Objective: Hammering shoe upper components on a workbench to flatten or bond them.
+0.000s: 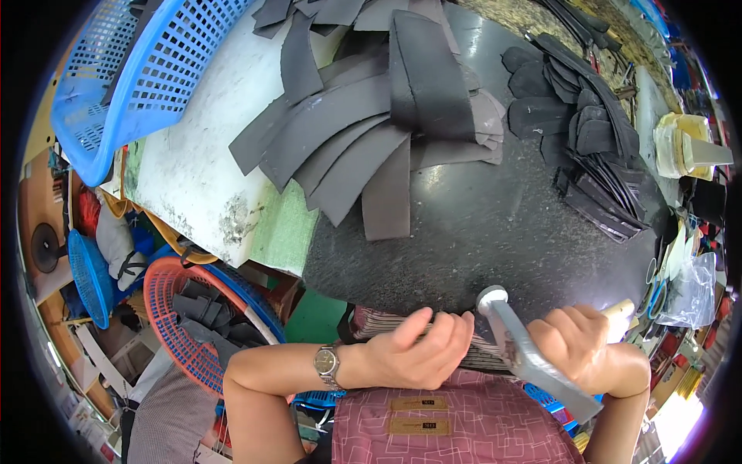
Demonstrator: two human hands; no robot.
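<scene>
My right hand (570,344) is wrapped round the pale handle of a metal hammer (533,352). The hammer's round face points up by the near edge of the dark worktop (479,247), and its long flat end slants down towards my lap. Just left of it, my left hand (427,348) hovers over my lap, fingers loosely bent and thumb apart, with nothing visible in it. Beyond both hands lies a fanned pile of dark grey leather strips (348,147). One wide black strip (429,77) rests folded over the top.
Black rounded pieces (572,100) lie in bundles at the far right, near a pot (680,147) with a flat blade or brush in it. A blue plastic basket (166,69) stands at the far left. Below, a red basket (182,309) holds dark scraps. Scissors (657,298) hang at right.
</scene>
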